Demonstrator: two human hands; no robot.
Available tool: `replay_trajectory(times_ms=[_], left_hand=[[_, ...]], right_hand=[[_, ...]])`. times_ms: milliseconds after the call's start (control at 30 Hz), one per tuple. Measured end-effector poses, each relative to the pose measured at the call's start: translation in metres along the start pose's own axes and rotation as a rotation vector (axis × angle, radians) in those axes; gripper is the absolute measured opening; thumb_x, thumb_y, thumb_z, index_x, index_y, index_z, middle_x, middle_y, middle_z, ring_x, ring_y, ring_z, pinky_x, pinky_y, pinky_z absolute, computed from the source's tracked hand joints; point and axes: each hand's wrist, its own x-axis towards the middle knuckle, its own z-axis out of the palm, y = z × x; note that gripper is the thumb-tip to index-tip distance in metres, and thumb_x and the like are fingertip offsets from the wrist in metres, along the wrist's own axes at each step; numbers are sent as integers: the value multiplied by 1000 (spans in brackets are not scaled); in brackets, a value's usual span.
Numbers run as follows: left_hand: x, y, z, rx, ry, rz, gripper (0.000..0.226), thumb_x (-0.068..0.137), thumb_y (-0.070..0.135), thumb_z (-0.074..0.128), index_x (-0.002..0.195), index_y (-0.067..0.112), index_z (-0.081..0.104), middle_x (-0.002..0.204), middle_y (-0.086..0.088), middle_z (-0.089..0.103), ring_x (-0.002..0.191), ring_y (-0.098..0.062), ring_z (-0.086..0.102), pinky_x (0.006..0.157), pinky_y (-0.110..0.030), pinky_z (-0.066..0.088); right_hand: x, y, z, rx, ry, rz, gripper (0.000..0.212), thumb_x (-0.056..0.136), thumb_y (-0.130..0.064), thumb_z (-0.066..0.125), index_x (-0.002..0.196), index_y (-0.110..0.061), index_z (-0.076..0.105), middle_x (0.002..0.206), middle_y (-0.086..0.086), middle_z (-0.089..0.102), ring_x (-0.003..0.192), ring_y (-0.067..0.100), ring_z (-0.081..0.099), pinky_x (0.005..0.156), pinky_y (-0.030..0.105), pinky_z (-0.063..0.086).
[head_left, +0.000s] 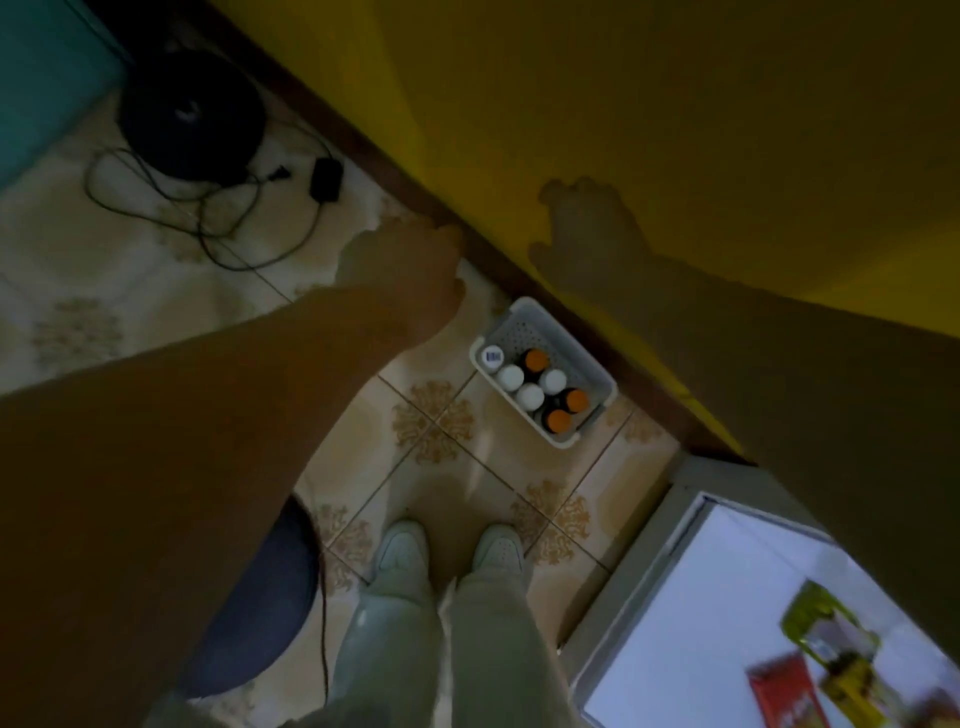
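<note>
Bottles (530, 397) with white and orange caps stood packed upright at one end of a white basket (520, 306); the other end was bare. The basket sat on the tiled floor (441, 467), against the skirting of a yellow wall (675, 130). Both arms were stretched out above the basket. The left hand (410, 270) hung over the floor just left of the basket, blurred, its fingers loosely bent and holding nothing. The right hand (587, 234) was spread wide and empty over the wall just beyond the basket; whether it touched the wall could not be told. An open fridge (727, 597) glowed to the right of the basket, near the shoes (400, 551).

The step looked like a reach down for the basket. To do it well, the person would need to bend at the knees and bring one hand to each short end. Gripping under the rim and lifting level should keep the bottles from tipping into the bare end. The light was dim, so each grip was best felt out before lifting.
</note>
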Motion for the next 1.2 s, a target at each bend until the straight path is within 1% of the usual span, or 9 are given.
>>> replay_trajectory(times_ms=[100,267,433,633,700,767,967,1133,1200], left_hand=[[-29,-7,-84,-14,89,-4,33,97,26,45,121,4,51,114,-19,55,102,-31,55,73,-34,42],[-86,-15,-240,0,165,-65,30,97,29,44,116,6,50,108,-15,52,99,-33,52,74,-41,48],[-140,-11,-387,31,213,-90,38,97,33,45,125,8,48,113,-15,52,101,-33,53,80,-43,50],[-182,38,-513,52,357,-22,37,94,32,49,125,13,51,126,-14,53,118,-31,51,84,-38,45],[-190,64,-544,49,408,20,34,94,31,48,123,14,50,125,-13,53,116,-30,51,80,-37,43],[-195,94,-571,25,441,86,34,94,30,47,124,14,50,123,-11,52,114,-28,51,78,-35,41],[-208,220,-633,45,463,393,38,93,35,49,127,16,49,127,-8,52,119,-27,48,93,-38,44],[-248,368,-647,58,392,793,41,94,37,48,129,15,48,129,-9,52,116,-25,51,92,-34,45],[-277,426,-641,48,361,959,43,95,38,48,130,13,47,131,-9,52,116,-26,51,92,-34,44]], right_hand=[[-24,-40,-93,-37,60,-94,44,96,-25,53,135,-8,41,133,19,44,122,35,41,95,43,38],[-72,-92,-248,-92,180,-130,40,96,-20,52,133,-9,42,131,17,43,123,34,40,89,42,42],[-128,-123,-390,-171,277,-101,39,94,-18,53,131,-7,46,129,18,47,115,36,48,86,45,48],[-197,-127,-519,-217,435,-26,43,92,-17,51,134,-8,42,128,18,45,117,35,45,83,38,42],[-224,-114,-551,-209,498,14,42,92,-18,51,132,-8,43,125,16,46,116,34,45,81,37,42],[-255,-94,-580,-208,555,81,42,91,-19,51,131,-8,44,124,16,46,115,33,45,82,36,43],[-373,-12,-638,-224,730,309,37,92,-19,50,128,-8,47,123,14,48,115,31,46,85,36,43],[-505,59,-648,-264,857,568,33,95,-26,48,123,-9,49,121,12,50,112,29,47,90,40,46],[-560,79,-643,-252,888,708,31,94,-20,48,122,-8,50,121,13,50,112,30,49,90,39,45]])
